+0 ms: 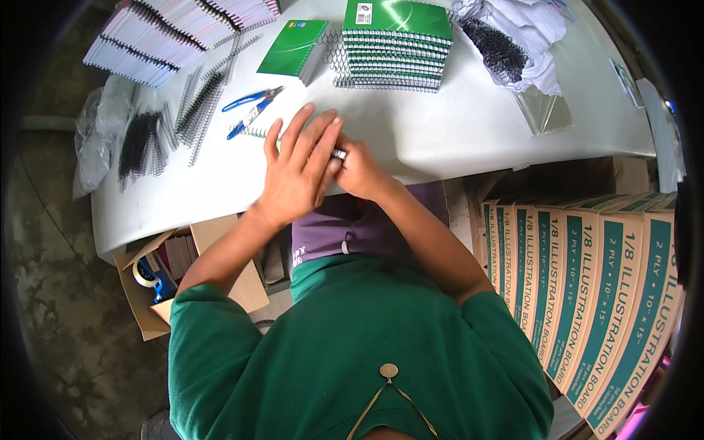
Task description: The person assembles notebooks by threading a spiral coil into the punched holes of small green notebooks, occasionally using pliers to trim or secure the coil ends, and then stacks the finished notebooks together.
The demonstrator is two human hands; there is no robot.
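My left hand (297,172) lies with its fingers stretched out across a small green spiral notebook, which it mostly hides. My right hand (361,170) is curled round the notebook's right end, where a bit of black-and-white print shows by the thumb. A wire coil (253,132) sticks out to the left from under my left fingers. Just beyond it lie blue-handled cutting pliers (253,110), their jaws pointing right. Farther back, a loose green notebook (292,48) rests beside a tall stack of green spiral notebooks (396,55).
Loose wire coils (194,110) and a plastic bag (99,136) lie at the left. Stacked unbound pads (165,37) stand behind them. Black coils (499,51) on white wrapping lie back right. Below the table are an open carton (249,275) and several illustration-board boxes (579,286).
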